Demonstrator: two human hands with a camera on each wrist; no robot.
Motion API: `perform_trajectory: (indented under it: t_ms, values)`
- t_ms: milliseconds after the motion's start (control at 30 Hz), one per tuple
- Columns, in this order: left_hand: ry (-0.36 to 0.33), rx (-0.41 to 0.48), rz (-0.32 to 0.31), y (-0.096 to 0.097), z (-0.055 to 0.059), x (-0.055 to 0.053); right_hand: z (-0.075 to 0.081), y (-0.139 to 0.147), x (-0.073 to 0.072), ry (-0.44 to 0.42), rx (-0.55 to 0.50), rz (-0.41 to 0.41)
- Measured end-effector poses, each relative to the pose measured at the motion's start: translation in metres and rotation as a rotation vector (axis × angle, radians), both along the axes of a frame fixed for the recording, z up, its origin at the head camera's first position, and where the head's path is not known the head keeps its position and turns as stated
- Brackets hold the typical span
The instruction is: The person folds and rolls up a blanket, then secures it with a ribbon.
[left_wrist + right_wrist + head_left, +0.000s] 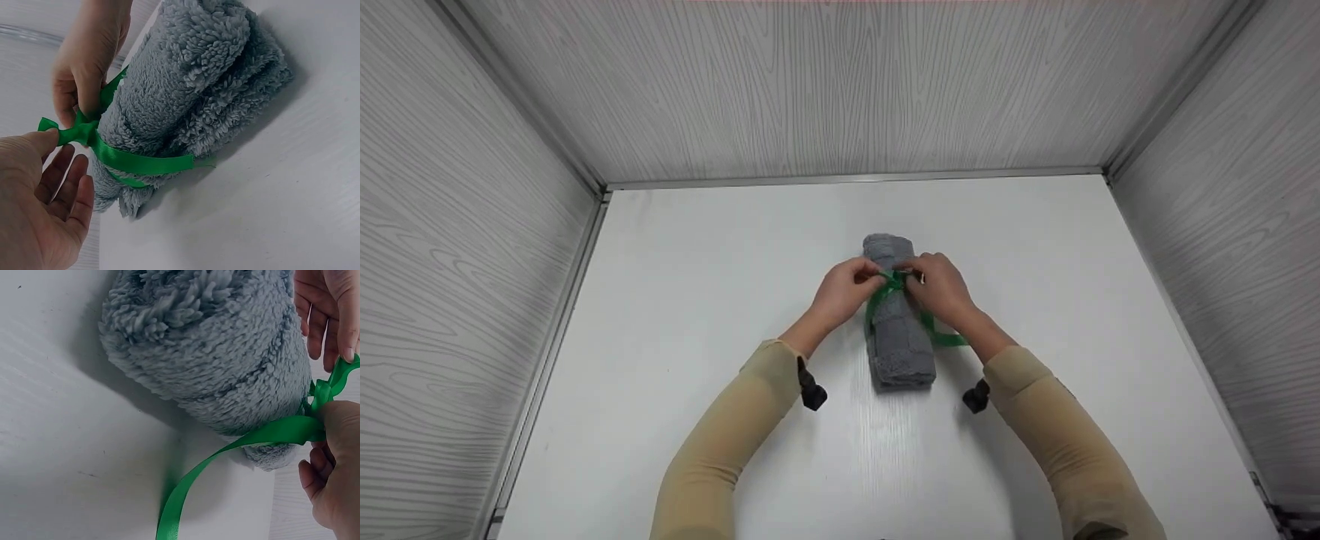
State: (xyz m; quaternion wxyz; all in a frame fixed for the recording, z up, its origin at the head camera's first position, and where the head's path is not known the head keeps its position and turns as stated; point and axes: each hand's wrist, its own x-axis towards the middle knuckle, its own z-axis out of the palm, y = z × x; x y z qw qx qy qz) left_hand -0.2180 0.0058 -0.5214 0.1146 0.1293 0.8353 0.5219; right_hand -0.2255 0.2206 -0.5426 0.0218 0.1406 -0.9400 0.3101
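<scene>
A rolled grey fluffy towel (901,341) lies lengthwise on the white table, with a green ribbon (143,163) tied around its middle. On top of the roll the ribbon forms a knot with a loop. My left hand (844,291) pinches that loop between thumb and index finger; its other fingers spread loosely in the left wrist view. My right hand (939,289) pinches the ribbon close by the knot, fingers curled. One ribbon tail (185,492) trails from the right hand down to the table; a shorter cut end lies along the towel's left side.
The white tabletop (697,300) is bounded by grey wood-grain panels (840,90) at the back and both sides. Metal strips run along the edges. A black wrist-worn device (811,391) hangs at the left cuff, another (976,396) at the right.
</scene>
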Motion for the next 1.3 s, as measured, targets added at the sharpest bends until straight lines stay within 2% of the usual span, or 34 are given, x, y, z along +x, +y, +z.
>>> perform_trajectory:
  t_ms: [267, 467, 767, 1067, 1300]
  values:
    - [-0.013, 0.016, 0.002, -0.0001, -0.0001, 0.0004, 0.0001, 0.0006, 0.0008, -0.033, -0.062, 0.007]
    - [-0.025, 0.033, 0.014, -0.0013, -0.0005, 0.0004, 0.0024, 0.0032, 0.0012, -0.021, -0.111, -0.005]
    - [-0.018, 0.025, 0.004, -0.0012, -0.0015, 0.0005, 0.0048, 0.0038, 0.0027, -0.012, -0.085, -0.014]
    - [-0.017, 0.034, -0.002, -0.001, -0.0025, 0.0003, 0.0032, 0.0019, 0.002, -0.046, -0.126, -0.02]
    - [-0.016, 0.041, 0.0, -0.0013, -0.004, 0.0001, 0.0017, 0.003, 0.0023, -0.11, -0.172, -0.058]
